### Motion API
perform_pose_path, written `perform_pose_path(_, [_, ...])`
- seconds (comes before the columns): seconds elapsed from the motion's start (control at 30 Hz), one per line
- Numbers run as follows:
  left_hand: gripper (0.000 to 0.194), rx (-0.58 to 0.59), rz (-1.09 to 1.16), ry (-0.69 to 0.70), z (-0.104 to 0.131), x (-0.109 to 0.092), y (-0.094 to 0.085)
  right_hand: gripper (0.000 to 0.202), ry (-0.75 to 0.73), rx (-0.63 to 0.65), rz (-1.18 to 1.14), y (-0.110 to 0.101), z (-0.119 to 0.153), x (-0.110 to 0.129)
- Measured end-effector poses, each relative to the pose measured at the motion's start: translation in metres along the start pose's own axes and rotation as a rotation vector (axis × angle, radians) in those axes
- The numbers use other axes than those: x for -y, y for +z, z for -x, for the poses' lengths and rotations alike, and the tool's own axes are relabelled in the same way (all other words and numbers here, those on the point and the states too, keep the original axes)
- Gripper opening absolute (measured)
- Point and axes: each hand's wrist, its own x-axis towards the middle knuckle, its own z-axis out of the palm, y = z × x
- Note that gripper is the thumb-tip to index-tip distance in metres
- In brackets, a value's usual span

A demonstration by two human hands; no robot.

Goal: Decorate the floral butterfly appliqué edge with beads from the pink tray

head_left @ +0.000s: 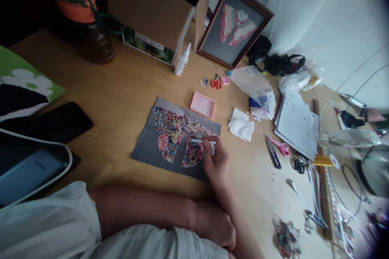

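A wide wooden table [121, 73] holds a gray sheet [180, 154], near its front edge. On the sheet is a flowery butterfly [169, 124]. The left hand [215, 223] rests beside the right arm, its fingers hidden, so I can't tell if it's closed. A bump from it could jog the right hand [216, 160], which pinches a thin white stick [197, 141] over one wing. A pink tray [214, 110] sits by the sheet's top edge; a knock or tug could spill its tiny beads [203, 104]. Pressing hard could shift the white dots [172, 111] along the wings.
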Motion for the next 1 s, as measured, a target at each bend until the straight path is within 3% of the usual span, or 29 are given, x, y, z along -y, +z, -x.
perform_pose_path(1.0, [0.047,0.033,-0.011,-0.036,-0.0008,-0.0019,-0.0046,0.021,0.082,-0.031,0.006,0.0002,0.0028,-0.007])
